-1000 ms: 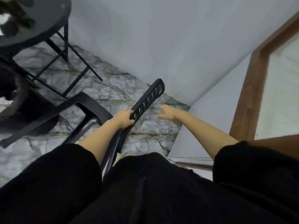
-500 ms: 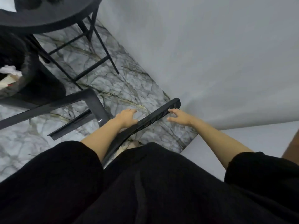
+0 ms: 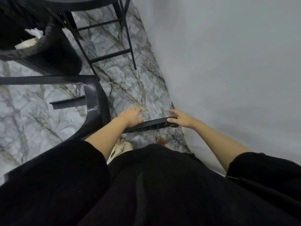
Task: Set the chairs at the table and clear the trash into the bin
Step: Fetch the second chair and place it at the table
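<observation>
Chair (image 3: 96,101), black plastic, fills the middle left of the frame: its glossy leg and armrest stand on the marbled floor (image 3: 130,88), and its slotted top rail (image 3: 151,126) runs across the centre, just in front of your body. Your black sleeves and clothing take up the whole lower half of the frame. A plain grey wall (image 3: 228,62) covers the right side, meeting the floor along a diagonal line. At the upper left sits the dark round table (image 3: 91,5), its thin metal legs and crossbars reaching down to the floor. Beside it, further left, is a dark bin (image 3: 53,54) with white crumpled trash (image 3: 31,38) showing at its mouth; the edges there are blurred.

Your left hand (image 3: 132,117) rests on the left end of the rail, palm down, fingers loosely spread and curling over the far edge. Your right hand (image 3: 180,119) holds the right end of the rail, thumb on the near side and fingers wrapped partway around it. Both forearms are bare. Below the rail, between your arms, a foot is faintly visible on the floor.
</observation>
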`<state>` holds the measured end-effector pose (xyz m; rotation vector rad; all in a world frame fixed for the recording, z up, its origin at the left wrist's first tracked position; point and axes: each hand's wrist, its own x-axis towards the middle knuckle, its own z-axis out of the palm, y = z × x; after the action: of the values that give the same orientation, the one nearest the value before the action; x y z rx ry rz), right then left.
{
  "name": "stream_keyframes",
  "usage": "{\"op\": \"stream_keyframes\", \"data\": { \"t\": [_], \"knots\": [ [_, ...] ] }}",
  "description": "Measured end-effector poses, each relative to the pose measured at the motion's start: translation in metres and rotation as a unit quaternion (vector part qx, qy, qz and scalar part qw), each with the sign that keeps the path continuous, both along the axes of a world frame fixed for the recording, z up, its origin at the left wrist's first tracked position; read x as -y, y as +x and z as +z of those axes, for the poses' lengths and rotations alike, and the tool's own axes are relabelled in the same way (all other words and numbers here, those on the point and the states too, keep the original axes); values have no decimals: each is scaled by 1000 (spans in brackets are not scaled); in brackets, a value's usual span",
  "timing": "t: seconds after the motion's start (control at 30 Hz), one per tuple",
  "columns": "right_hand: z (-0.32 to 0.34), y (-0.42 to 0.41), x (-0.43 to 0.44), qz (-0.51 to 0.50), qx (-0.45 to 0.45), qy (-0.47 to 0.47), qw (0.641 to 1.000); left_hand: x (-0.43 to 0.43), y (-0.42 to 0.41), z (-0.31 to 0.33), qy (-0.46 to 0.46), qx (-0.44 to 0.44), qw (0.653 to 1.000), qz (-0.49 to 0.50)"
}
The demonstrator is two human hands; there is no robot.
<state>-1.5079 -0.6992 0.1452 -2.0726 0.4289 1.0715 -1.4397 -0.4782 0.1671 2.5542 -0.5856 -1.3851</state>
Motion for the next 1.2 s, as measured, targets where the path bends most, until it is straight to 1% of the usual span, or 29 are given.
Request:
{"op": "stream_keyframes", "data": {
  "t": [0.13,0.23,0.33,0.47,0.53,0.67,0.8,0.93,1.07,1.13,1.2],
  "knots": [
    [-5,1,29,86,-10,10,996,26,-24,1,17,4,998,53],
    [-11,-3,45,123,-9,20,992,45,-38,2,13,8,998,55],
    [-15,-13,57,132,-5,28,991,56,-46,4,12,9,999,43],
    [-24,-21,70,117,13,34,992,59,-45,-3,14,11,999,31],
    [-32,-23,75,108,15,33,994,59,-41,-11,16,4,999,28],
    [-62,-21,80,127,40,24,991,63,-25,-40,27,-8,999,14],
    [-110,-17,84,97,68,34,992,73,-12,-90,23,-12,1000,8],
    [-173,-14,90,25,97,43,994,92,-8,-153,10,-27,1000,-5],
    [-232,-19,93,-34,110,52,992,109,-13,-214,-3,-44,999,9],
    [-253,-18,92,-81,130,63,986,112,-17,-237,-15,-35,999,18],
    [-269,-12,90,-109,155,71,979,113,-19,-255,-29,5,999,34]
  ]
}}
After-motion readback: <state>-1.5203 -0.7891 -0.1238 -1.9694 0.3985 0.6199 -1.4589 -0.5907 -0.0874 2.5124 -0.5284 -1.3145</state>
